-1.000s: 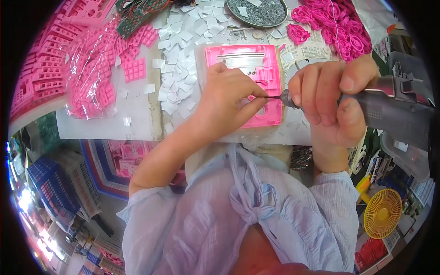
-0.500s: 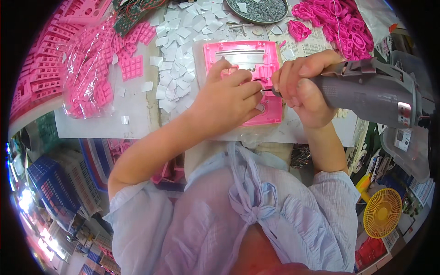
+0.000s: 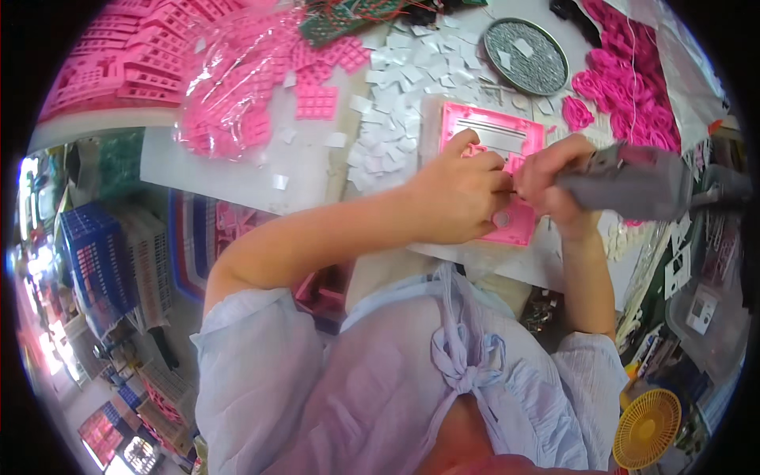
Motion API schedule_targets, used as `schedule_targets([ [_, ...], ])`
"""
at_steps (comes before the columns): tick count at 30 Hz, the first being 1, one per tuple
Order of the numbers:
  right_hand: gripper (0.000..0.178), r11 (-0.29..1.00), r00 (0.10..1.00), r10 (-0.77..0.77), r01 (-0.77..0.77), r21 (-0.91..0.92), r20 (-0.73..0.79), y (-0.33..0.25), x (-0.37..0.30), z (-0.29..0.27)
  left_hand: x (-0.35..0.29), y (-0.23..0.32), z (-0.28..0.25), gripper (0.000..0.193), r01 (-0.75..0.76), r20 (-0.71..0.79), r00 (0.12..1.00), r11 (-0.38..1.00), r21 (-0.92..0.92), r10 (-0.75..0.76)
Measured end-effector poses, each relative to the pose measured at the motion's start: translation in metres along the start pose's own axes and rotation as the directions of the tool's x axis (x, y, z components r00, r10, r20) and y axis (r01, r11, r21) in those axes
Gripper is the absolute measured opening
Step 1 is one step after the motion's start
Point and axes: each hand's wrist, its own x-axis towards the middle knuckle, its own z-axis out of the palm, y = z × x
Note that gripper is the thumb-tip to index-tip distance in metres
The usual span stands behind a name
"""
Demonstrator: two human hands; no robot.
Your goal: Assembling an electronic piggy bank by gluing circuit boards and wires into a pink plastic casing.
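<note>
A shallow pink plastic case (image 3: 452,117) lies on the table in front of me, a silvery strip set across its far part. Over its middle my left hand (image 3: 461,194) is bent with the index finger stretched forward; its other fingertips curl together beside the driver's tip, and what they hold is hidden. My right hand (image 3: 556,184) wraps round the front of a grey electric screwdriver (image 3: 629,186), slightly blurred, which lies nearly level and points left at the case. Its bit is mostly hidden between my hands.
Beyond the case stands a round dish (image 3: 485,49) of small metal screws. White paper-like squares (image 3: 388,119) are strewn left of it. Pink keypads (image 3: 317,103) and a clear bag (image 3: 229,119) lie farther left, pink ring-shaped parts (image 3: 625,95) at right. A yellow fan (image 3: 647,427) is lower right.
My view has turned, so the table and the case appear farther right and lower. Both hands stay over the case, and the screwdriver's bit shows less between them.
</note>
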Motion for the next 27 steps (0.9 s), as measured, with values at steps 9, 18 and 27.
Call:
schedule_targets([
  [9, 0.026, 0.977, 0.984, -0.175, 0.179, 0.119, -0.046, -0.042, 0.032, -0.035, -0.055, -0.183, -0.11, 0.028, 0.559, -0.384, 0.829, 0.599, 0.573, -0.407],
  [18, 0.024, 0.99, 0.981, -0.129, 0.136, 0.039, -0.144, -0.043, 0.026, -0.051, -0.041, -0.165, -0.127, 0.018, 0.42, -0.135, 0.892, 0.682, 0.599, -0.431],
  [27, 0.034, 0.911, 0.84, -0.289, 0.094, -0.401, -0.459, -0.06, 0.033, -0.049, -0.057, -0.155, -0.121, 0.013, 0.523, -0.394, 0.84, 0.752, 0.401, -0.374],
])
